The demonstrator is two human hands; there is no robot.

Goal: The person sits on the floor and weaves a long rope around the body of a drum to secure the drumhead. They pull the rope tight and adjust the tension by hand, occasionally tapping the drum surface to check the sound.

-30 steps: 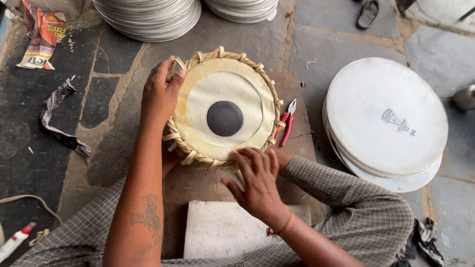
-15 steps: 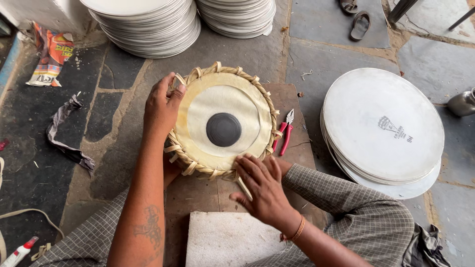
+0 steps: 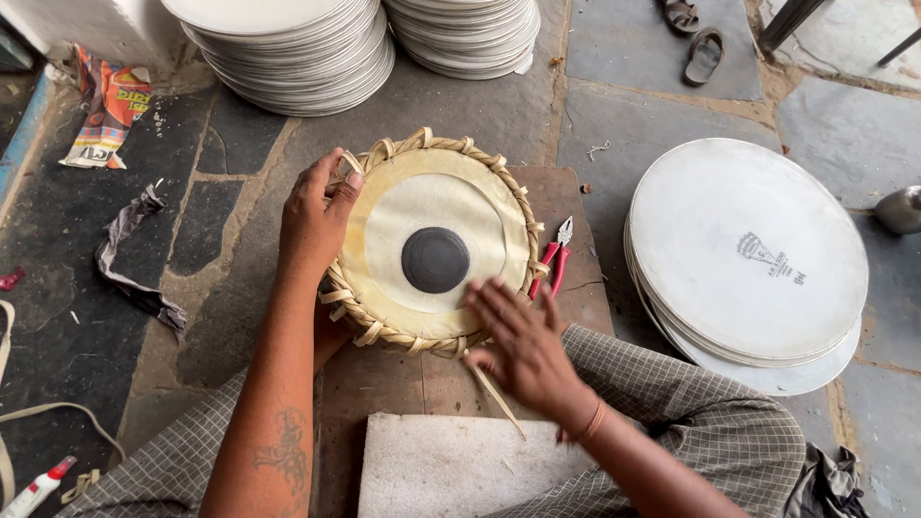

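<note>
Drum head between both hands

Round drumhead, cream skin, black centre spot, braided rim, lies flat on wooden board.

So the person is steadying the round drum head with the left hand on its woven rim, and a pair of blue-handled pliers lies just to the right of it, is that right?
Nearly. The pliers have red handles, not blue, as the head view shows. The rest holds: the left hand grips the woven rim of the drum head, and the pliers lie just to its right on the wooden board.
</note>
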